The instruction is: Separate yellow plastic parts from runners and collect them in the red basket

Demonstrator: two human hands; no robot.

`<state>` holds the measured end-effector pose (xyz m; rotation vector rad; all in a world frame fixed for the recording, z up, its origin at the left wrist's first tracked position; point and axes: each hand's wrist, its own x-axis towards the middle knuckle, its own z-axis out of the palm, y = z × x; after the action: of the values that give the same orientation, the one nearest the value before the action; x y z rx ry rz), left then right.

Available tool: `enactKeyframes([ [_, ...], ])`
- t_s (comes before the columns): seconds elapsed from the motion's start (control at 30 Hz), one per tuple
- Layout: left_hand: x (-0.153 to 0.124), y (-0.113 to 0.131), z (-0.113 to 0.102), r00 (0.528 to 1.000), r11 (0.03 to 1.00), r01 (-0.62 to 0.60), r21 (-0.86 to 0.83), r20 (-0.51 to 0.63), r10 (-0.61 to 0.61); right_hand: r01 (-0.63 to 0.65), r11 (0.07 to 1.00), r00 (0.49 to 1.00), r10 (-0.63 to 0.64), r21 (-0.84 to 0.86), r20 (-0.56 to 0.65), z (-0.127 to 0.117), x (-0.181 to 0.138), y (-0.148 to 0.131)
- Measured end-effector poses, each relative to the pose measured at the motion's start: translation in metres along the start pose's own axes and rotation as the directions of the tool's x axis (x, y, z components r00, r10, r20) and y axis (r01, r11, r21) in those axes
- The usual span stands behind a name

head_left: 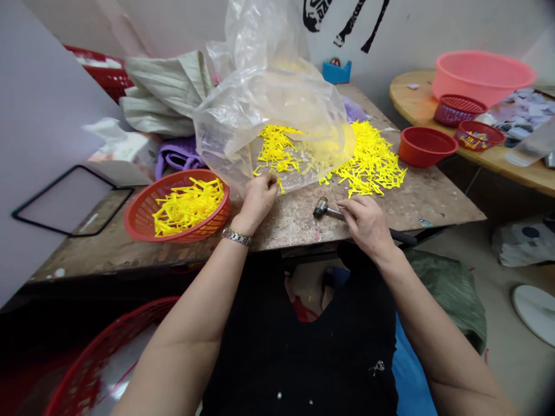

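My left hand (261, 195), a watch on its wrist, is closed with fingertips together at the mouth of a clear plastic bag (225, 136). Small yellow plastic pieces (277, 147) lie in the bag, a few right by my fingers; whether a piece is pinched there I cannot make out. My right hand (368, 226) is closed around the shaft of a small hammer (321, 207), its metal head with a dark face pointing left, low over the tabletop. Beyond this hand spreads a loose heap of yellow pieces (375, 159).
An orange basket (132, 216) of yellow pieces stands left on the worn table (299, 222). Farther left are a black wire frame (43, 225) and a tissue pack (124, 156). A red bowl (427, 147) sits at the right edge, near a round table (411, 86) with a pink basin (483, 75).
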<state>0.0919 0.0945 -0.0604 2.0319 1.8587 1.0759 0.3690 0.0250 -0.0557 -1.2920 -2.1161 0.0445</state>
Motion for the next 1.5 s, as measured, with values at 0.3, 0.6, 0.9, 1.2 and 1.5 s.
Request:
enactKeyframes([
  [0.3, -0.061, 0.007, -0.016, 0.981, 0.966, -0.117, -0.229, -0.175, 0.077, 0.1, 0.995, 0.989, -0.102, 0.024, 0.111, 0.034, 0.073, -0.035],
  [0.6, -0.099, 0.002, -0.01, 0.982, 0.939, -0.157, -0.305, -0.151, 0.116, 0.013, 0.989, 0.92, 0.047, -0.15, 0.388, 0.079, 0.129, -0.066],
  [0.9, -0.1, 0.001, -0.01, 0.985, 0.936, -0.155, -0.314, -0.126, 0.121, -0.07, 0.944, 0.843, 0.229, -0.323, 0.487, 0.103, 0.149, -0.082],
  [1.2, -0.1, 0.004, -0.012, 0.995, 0.945, -0.096, -0.313, -0.063, 0.08, -0.066, 0.966, 0.869, 0.178, -0.249, 0.462, 0.104, 0.141, -0.073],
  [1.5, -0.098, 0.003, -0.009, 0.993, 0.948, -0.103, -0.302, -0.079, 0.083, -0.131, 0.99, 0.951, 0.11, 0.052, 0.288, 0.094, 0.132, -0.061],
])
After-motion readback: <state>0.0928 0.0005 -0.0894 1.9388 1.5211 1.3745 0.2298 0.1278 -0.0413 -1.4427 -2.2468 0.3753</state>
